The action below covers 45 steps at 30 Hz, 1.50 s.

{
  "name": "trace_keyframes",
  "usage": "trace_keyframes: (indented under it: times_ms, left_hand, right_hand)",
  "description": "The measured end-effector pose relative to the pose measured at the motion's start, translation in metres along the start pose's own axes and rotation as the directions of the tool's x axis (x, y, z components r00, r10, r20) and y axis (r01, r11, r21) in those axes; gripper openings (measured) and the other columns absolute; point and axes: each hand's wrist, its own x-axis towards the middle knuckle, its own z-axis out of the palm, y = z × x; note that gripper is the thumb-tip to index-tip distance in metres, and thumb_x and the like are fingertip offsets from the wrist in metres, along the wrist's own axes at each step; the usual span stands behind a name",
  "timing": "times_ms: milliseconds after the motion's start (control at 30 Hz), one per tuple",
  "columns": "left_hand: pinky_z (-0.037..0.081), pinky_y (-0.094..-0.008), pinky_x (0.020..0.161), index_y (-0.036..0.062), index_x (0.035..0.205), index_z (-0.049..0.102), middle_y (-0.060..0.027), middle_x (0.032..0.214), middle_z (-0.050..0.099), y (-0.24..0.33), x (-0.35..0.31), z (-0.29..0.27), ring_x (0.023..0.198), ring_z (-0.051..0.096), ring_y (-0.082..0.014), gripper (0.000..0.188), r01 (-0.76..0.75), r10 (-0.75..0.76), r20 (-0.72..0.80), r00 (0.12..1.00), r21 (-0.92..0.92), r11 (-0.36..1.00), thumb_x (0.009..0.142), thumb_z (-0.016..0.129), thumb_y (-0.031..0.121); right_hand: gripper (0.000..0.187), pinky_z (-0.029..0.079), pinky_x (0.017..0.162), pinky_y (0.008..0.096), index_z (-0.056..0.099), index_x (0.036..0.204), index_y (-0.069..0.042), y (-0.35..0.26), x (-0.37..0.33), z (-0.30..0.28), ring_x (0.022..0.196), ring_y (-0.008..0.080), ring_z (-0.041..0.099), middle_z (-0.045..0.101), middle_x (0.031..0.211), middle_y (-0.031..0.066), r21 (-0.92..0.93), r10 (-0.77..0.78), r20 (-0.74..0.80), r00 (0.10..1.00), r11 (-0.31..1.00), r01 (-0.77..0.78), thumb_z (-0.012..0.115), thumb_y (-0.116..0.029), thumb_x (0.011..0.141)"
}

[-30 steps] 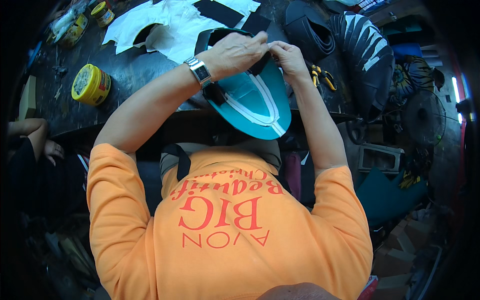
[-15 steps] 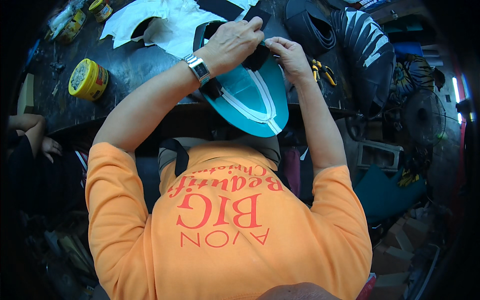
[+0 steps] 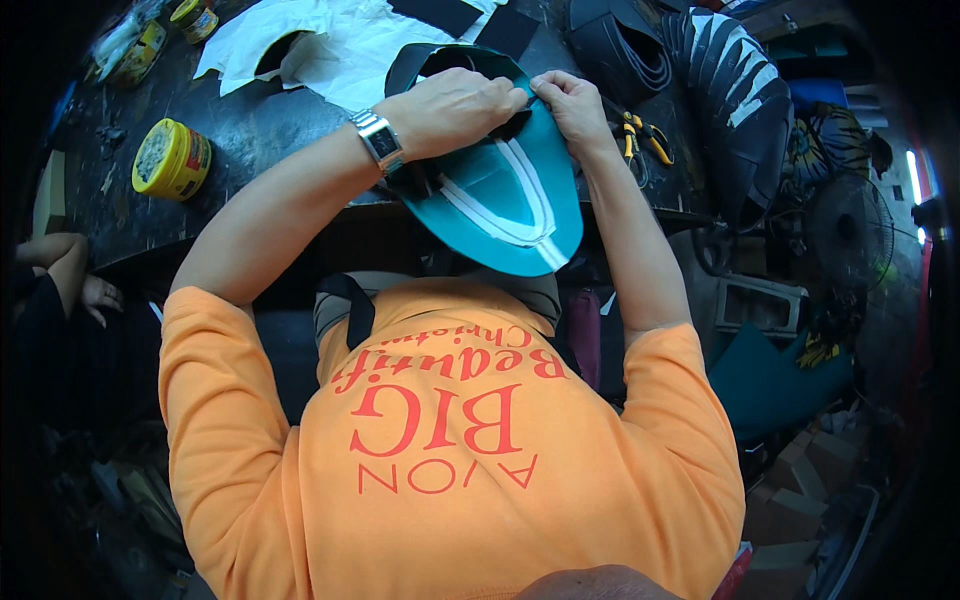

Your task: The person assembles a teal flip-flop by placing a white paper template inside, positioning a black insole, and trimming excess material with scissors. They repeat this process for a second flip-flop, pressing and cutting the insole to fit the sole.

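A teal shoe upper (image 3: 495, 195) with a rounded toe and white tape strips on it hangs over the near edge of the dark table. My left hand (image 3: 455, 108), with a metal watch on its wrist, is closed at the upper's dark-lined opening, its fingers pressed together. Just to its right, my right hand (image 3: 570, 105) pinches the upper's right edge between thumb and fingers. The fingertips of both hands nearly meet there. Whether a smaller piece lies between them is too small to make out.
White sheet material (image 3: 300, 50) and black flat pieces (image 3: 508, 35) lie behind the upper. A yellow tub (image 3: 172, 160) stands at left. Pliers (image 3: 645, 140) with yellow-black handles lie right, beside stacked black pieces (image 3: 725, 100). Another person's hand (image 3: 100, 297) rests at far left.
My left hand has come down slightly and flattened, its wrist shifting left. More of the upper's far rim now shows behind it. My right hand stays at the right edge, slightly shifted.
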Motion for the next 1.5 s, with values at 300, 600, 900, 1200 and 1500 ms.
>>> trace_keyframes:
  times_ms: [300, 600, 900, 1200, 1500]
  left_hand:
    - [0.056, -0.0394, 0.079, 0.0066, 0.108, 0.065, -0.0108, 0.105, 0.068, 0.002, 0.005, 0.014, 0.095, 0.07, -0.0271, 0.018, 0.09, -0.103, -0.091, 0.991, -0.139, 0.986, 0.093, 0.069, 0.014]
    - [0.057, -0.0353, 0.08, 0.0053, 0.102, 0.07, -0.0093, 0.11, 0.068, 0.008, 0.005, -0.006, 0.092, 0.071, -0.0257, 0.009, 0.061, -0.058, 0.022, 0.998, -0.136, 0.989, 0.095, 0.065, 0.009]
    - [0.057, -0.0388, 0.09, 0.0022, 0.108, 0.072, -0.0164, 0.11, 0.071, 0.002, 0.014, 0.007, 0.104, 0.07, -0.0314, 0.017, 0.175, -0.154, 0.096, 0.983, -0.265, 0.948, 0.091, 0.07, 0.004]
    - [0.054, -0.0385, 0.088, 0.0066, 0.102, 0.077, -0.013, 0.101, 0.064, -0.002, 0.008, 0.008, 0.099, 0.067, -0.0289, 0.014, 0.097, -0.088, 0.046, 0.995, -0.244, 0.965, 0.088, 0.072, 0.009]
    - [0.053, -0.0419, 0.087, 0.0049, 0.099, 0.068, -0.0143, 0.103, 0.065, -0.001, 0.002, 0.007, 0.101, 0.066, -0.0326, 0.011, 0.158, -0.123, 0.13, 0.984, -0.309, 0.938, 0.089, 0.071, 0.008]
  right_hand:
    - [0.022, 0.05, 0.069, 0.025, 0.076, 0.102, -0.001, -0.009, -0.03, -0.003, 0.074, 0.0083, 0.06, 0.07, 0.083, 0.0012, -0.122, -0.061, 0.076, 0.995, 0.99, 0.07, 0.07, -0.022, 0.096]
    - [0.022, 0.051, 0.065, 0.0271, 0.076, 0.103, -0.001, -0.004, -0.018, -0.011, 0.069, 0.0096, 0.06, 0.069, 0.079, 0.0052, -0.296, -0.119, 0.187, 0.975, 0.94, 0.171, 0.069, -0.021, 0.096]
    - [0.02, 0.051, 0.068, 0.0296, 0.075, 0.102, -0.003, 0.003, -0.022, -0.005, 0.071, 0.0118, 0.061, 0.069, 0.079, 0.0053, -0.249, -0.265, 0.218, 0.939, 0.916, 0.316, 0.067, -0.021, 0.097]
    - [0.021, 0.051, 0.066, 0.0318, 0.075, 0.101, -0.002, 0.01, -0.016, -0.002, 0.068, 0.0152, 0.062, 0.07, 0.078, 0.0102, -0.328, -0.284, 0.161, 0.945, 0.888, 0.322, 0.069, -0.022, 0.095]
    - [0.026, 0.051, 0.063, 0.0301, 0.075, 0.1, -0.001, -0.007, -0.029, -0.004, 0.065, 0.0147, 0.062, 0.071, 0.079, 0.0097, -0.395, -0.311, 0.082, 0.947, 0.862, 0.317, 0.072, -0.026, 0.095]
